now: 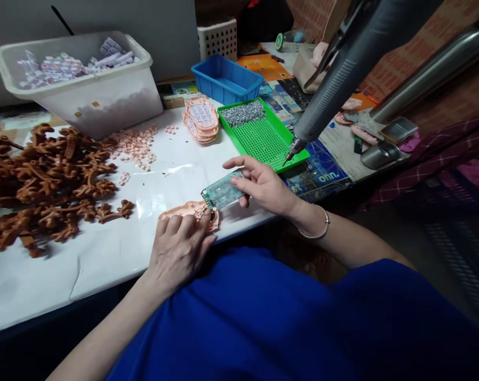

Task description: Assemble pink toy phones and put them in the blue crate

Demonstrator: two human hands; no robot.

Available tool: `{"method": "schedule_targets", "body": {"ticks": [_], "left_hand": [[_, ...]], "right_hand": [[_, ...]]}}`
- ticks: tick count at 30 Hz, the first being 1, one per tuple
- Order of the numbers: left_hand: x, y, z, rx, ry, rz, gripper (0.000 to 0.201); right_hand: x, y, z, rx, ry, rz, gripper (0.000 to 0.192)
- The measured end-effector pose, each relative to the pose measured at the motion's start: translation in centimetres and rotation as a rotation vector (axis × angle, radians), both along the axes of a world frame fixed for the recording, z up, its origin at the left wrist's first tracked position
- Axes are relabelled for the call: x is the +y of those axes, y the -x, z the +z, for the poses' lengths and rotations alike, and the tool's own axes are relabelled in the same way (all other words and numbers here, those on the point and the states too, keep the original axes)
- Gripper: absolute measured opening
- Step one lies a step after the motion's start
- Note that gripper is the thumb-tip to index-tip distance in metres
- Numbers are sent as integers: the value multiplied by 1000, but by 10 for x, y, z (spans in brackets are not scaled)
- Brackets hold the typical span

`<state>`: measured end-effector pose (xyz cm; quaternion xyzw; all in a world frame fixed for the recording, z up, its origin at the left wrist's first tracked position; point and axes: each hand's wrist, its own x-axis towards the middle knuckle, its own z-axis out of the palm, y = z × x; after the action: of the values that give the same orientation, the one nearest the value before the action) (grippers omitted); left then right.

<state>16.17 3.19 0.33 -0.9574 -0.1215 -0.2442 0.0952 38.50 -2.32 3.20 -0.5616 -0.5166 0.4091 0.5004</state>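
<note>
My right hand (265,186) pinches a green circuit board (223,191) between thumb and fingers, tilted above the table's front edge. Under it lies a pink plastic shell (176,210) with its hollow side up. My left hand (180,246) presses on this shell, its fingers bent over the near side and partly hiding it. Thin wires near my left fingertips run between the board and the shell. A dark round part sits in the shell beside my index finger.
Brown plastic parts (57,180) heap at left, near small pink pieces (134,145). Behind stand a white bin (116,100), stacked pink panels (202,119) and a blue tray (227,79). An electric screwdriver (326,90) hangs over a green tray (259,137) of screws.
</note>
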Motion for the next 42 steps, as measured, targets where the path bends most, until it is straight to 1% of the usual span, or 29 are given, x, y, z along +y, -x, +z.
{"method": "schedule_targets", "body": {"ticks": [3, 6, 9, 12, 16, 18, 21, 25, 28, 31, 35, 38, 40, 41, 42], "left_hand": [[3, 1, -1, -23, -32, -19, 25], [5, 3, -3, -73, -34, -69, 22], [6, 5, -6, -146, 45, -89, 19], [5, 5, -7, -224, 102, -61, 22], [4, 3, -6, -226, 79, 4, 40], [5, 3, -4, -203, 88, 3, 43], [9, 3, -2, -163, 114, -30, 34], [13, 2, 0, -142, 106, -33, 14], [13, 0, 2, -156, 143, -37, 8], [13, -1, 4, -148, 212, -23, 6], [15, -1, 6, -141, 251, -1, 9], [17, 0, 6, -156, 292, 16, 9], [17, 0, 6, -161, 280, 18, 6], [17, -1, 6, -164, 259, 18, 4], [17, -1, 6, -163, 237, 18, 5]], "right_hand": [[-6, -2, -8, 182, 118, -29, 24], [-14, -2, -15, 246, 172, -59, 24], [-21, 0, -19, 243, 203, -59, 30], [-24, 0, -21, 220, 208, -60, 32], [-25, -1, -22, 184, 203, -58, 33], [-24, -1, -22, 170, 197, -55, 33], [-24, -2, -22, 161, 188, -49, 32], [-26, -2, -24, 133, 168, -40, 33], [-28, -3, -25, 68, 91, -49, 35], [-31, -4, -26, -66, -24, -77, 34], [-35, -8, -30, -334, -190, -93, 22], [-38, -13, -34, -527, -380, -49, 14], [-39, -15, -37, -572, -490, -11, 10], [-40, -15, -37, -569, -512, -1, 10], [-41, -14, -37, -556, -500, 0, 10]]}}
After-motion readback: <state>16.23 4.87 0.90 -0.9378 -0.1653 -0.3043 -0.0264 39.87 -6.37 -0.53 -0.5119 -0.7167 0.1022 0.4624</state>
